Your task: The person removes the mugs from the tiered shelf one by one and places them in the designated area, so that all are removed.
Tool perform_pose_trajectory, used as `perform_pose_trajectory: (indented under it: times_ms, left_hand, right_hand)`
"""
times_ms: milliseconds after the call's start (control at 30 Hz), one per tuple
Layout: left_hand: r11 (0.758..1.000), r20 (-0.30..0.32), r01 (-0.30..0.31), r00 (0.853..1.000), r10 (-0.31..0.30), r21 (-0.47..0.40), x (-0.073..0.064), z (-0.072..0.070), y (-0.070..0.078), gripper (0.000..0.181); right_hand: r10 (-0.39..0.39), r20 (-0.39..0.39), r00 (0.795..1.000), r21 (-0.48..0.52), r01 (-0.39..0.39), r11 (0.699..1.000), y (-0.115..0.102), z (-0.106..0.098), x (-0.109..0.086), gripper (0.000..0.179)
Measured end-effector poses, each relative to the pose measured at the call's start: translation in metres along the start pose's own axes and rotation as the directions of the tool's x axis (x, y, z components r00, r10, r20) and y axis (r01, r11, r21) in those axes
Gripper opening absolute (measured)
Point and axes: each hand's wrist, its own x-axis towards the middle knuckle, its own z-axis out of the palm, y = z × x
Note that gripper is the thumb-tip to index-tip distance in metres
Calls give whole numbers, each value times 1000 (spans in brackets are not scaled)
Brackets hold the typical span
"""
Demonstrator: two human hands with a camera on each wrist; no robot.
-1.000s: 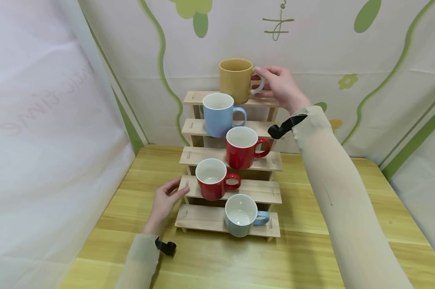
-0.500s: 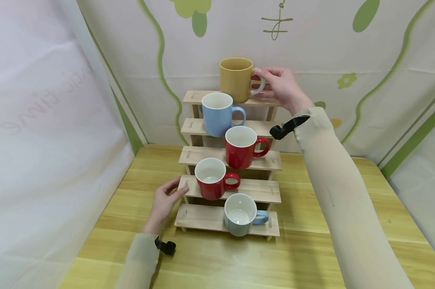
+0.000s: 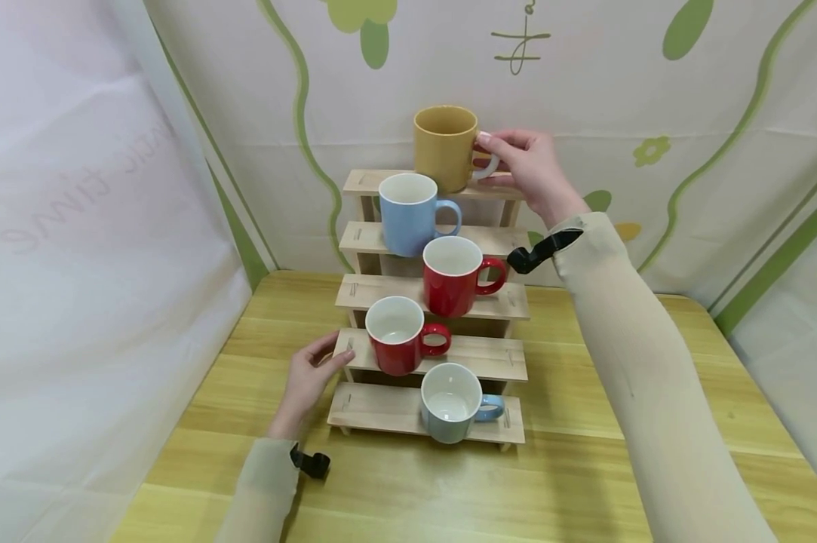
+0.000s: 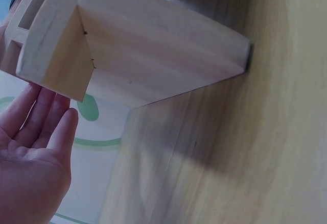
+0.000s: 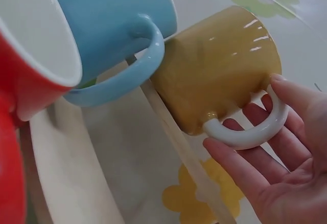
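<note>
I seem to be placing the yellow mug [image 3: 444, 154], my right hand [image 3: 535, 167] pinching its handle [image 5: 248, 136], left hand [image 3: 306, 377] gripping the wooden rack [image 3: 381, 406]; next likely calls for gentle release.

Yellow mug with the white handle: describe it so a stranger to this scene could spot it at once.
A stepped pale-wood rack stands on the wood-grain table. At its highest step, the right hand holds a glossy yellow cylindrical mug by the handle. Unlike the white-lined blue mugs and red mugs below, it is yellow inside, and its handle is white.
</note>
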Motion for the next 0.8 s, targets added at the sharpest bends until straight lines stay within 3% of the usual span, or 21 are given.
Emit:
perform_pose_trajectory:
  times_ms: [300,500,800]
  left_hand:
    - [1000,-9,-2,1000,2,-26,10,-7,-31,50]
    - [999,-14,-23,1000,22,-38,11,-6,-34,50]
    - [999,-6,-18,1000,18,-35,13,-6,-34,50]
  right_hand:
    - [-47,-42,998,15,48,999,4,7,-7,38]
    - [-86,-52,995,10,87,996,-2,4,-11,34]
    - [-111,-71,991,61,116,991,-8,-21,-24,38]
